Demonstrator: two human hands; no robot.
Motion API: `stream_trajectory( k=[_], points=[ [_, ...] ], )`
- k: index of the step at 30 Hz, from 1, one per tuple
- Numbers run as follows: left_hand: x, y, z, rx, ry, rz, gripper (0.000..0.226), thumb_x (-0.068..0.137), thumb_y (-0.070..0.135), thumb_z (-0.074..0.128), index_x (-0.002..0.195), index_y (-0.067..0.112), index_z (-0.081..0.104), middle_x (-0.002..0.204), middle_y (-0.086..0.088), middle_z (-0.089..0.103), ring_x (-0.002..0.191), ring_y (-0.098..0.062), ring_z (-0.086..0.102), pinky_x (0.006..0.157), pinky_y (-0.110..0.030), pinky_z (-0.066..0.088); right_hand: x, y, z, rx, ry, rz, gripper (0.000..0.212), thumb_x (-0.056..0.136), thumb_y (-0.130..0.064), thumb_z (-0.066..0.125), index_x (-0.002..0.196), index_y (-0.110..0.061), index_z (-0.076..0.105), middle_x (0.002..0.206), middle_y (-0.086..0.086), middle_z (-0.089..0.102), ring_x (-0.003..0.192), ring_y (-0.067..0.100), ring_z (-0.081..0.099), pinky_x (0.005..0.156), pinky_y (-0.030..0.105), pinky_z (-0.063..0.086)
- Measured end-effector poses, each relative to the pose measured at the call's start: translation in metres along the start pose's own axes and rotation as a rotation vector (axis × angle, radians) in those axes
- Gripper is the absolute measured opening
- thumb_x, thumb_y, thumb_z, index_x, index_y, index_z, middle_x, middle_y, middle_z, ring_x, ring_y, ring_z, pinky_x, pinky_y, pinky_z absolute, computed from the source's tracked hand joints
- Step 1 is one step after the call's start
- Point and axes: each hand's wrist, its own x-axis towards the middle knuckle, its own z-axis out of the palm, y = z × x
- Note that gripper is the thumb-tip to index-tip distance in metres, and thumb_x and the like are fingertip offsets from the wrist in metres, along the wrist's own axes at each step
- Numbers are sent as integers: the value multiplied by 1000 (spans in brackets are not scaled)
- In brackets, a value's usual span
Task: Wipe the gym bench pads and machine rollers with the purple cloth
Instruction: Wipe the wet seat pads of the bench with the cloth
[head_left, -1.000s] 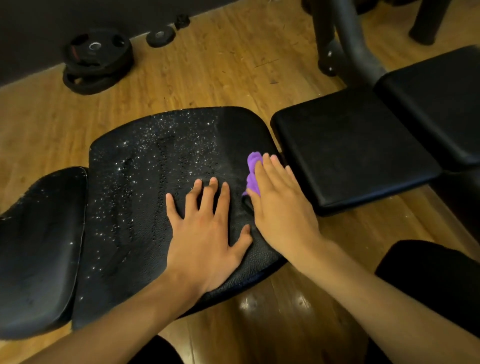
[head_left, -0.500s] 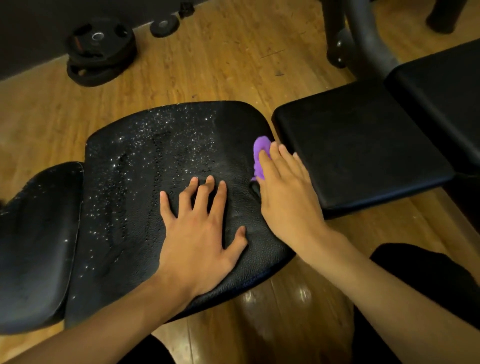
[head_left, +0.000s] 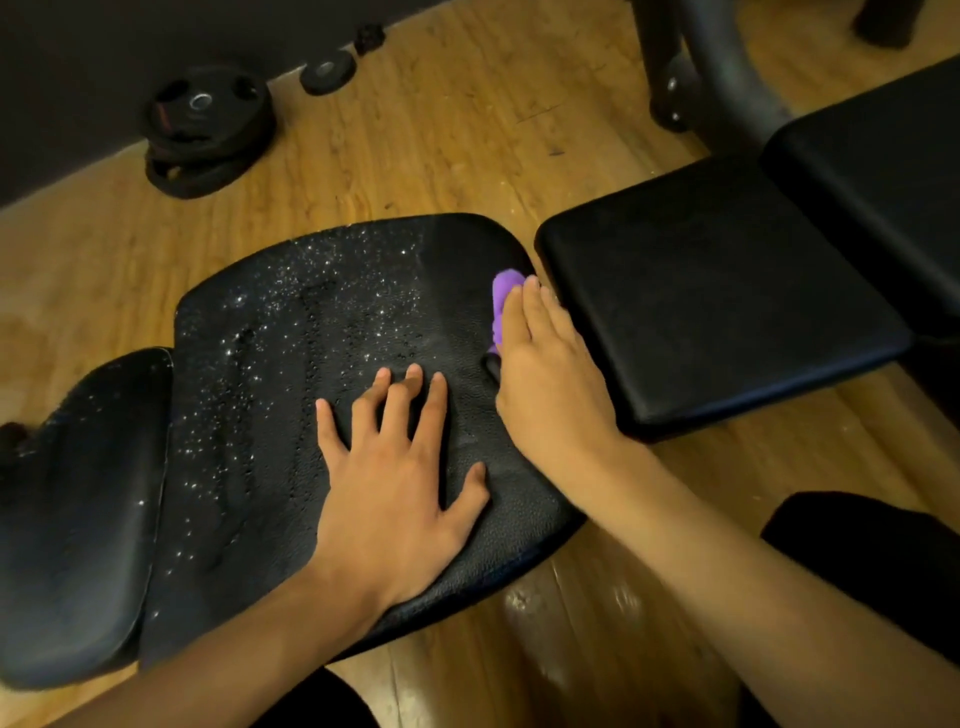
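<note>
Right hand (head_left: 545, 379), fingers (head_left: 540, 322) flat, presses the purple cloth (head_left: 505, 289) onto the seat pad's (head_left: 452, 301) right edge; water droplets (head_left: 311, 322) lie leftward, past the left hand (head_left: 395, 483), which rests splayed and empty on the pad.

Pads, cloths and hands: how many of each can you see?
Black pads: 4 (wet pad, left pad, square pad, far right pad)
Purple cloth: 1
Hands: 2 (left hand, right hand)
Total: 7

Single head-worn wide-angle view, looking forward and down, close over the bench pad (head_left: 311, 338), edges seemingly bowed
</note>
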Motion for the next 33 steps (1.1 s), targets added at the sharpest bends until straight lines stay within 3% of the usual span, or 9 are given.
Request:
stream_trajectory(
  k=[6, 10, 12, 18, 21, 24, 26, 29, 33],
  points=[
    [2, 1, 0, -4, 6, 0, 84, 92, 65, 34, 159, 15, 39, 160, -9, 38, 151, -33, 25, 120, -74, 14, 89, 2, 3, 112, -31, 168, 65, 103, -15, 52, 159, -3, 21, 158, 17, 34, 139, 33, 39, 106, 36, 38],
    [-3, -2, 3, 2, 1, 12, 82, 92, 64, 37, 158, 14, 41, 159, -10, 39, 151, -34, 26, 119, -75, 14, -18, -2, 3, 76, -58, 191, 80, 104, -27, 53, 162, -6, 1, 168, 20, 8, 147, 35, 26, 115, 37, 33],
    [0, -1, 2, -4, 11, 11, 82, 93, 63, 38, 158, 14, 41, 159, -10, 39, 151, -33, 25, 119, -75, 14, -15, 5, -2, 66, -121, 174, 81, 104, -28, 51, 162, -4, -1, 168, 22, 3, 150, 36, 20, 119, 37, 27],
    [4, 1, 0, -18, 7, -1, 81, 94, 63, 36, 159, 15, 40, 159, -9, 38, 152, -34, 26, 120, -75, 13, 98, 2, 7, 128, -81, 190, 69, 106, -23, 48, 160, 1, 11, 156, 24, 30, 137, 37, 36, 105, 39, 39],
    [1, 0, 1, -7, 3, -1, 81, 93, 63, 37, 159, 15, 40, 159, -10, 38, 152, -34, 26, 119, -75, 14, 26, 3, 4, 154, -120, 190, 73, 106, -29, 45, 162, -4, 6, 161, 23, 20, 141, 36, 32, 109, 41, 38],
    [0, 1, 1, -14, 25, 5, 80, 93, 62, 39, 158, 14, 42, 158, -11, 40, 151, -34, 27, 119, -75, 14, -81, -10, -6, 112, -70, 183, 72, 98, -26, 52, 159, 0, 23, 160, 29, 29, 140, 43, 40, 109, 46, 47],
    [3, 2, 0, -20, 38, 5, 80, 93, 62, 40, 157, 14, 42, 158, -11, 40, 151, -33, 27, 119, -75, 14, -73, -3, -2, 68, -88, 155, 73, 96, -25, 50, 158, 4, 25, 160, 34, 24, 146, 48, 33, 115, 49, 40],
    [6, 3, -1, -32, 28, -2, 80, 94, 62, 38, 158, 15, 41, 159, -9, 39, 152, -32, 25, 120, -74, 12, 18, -4, 1, 53, -143, 134, 70, 108, -30, 36, 160, 2, 3, 166, 31, -1, 156, 43, 4, 126, 47, 16],
    [4, 3, 0, -31, 21, -19, 79, 95, 62, 36, 159, 16, 40, 160, -8, 38, 153, -32, 25, 121, -73, 13, 67, 5, 14, 6, -81, 58, 63, 111, -32, 30, 162, -1, 9, 169, 22, 5, 157, 36, 4, 128, 43, 11]
  ],
)
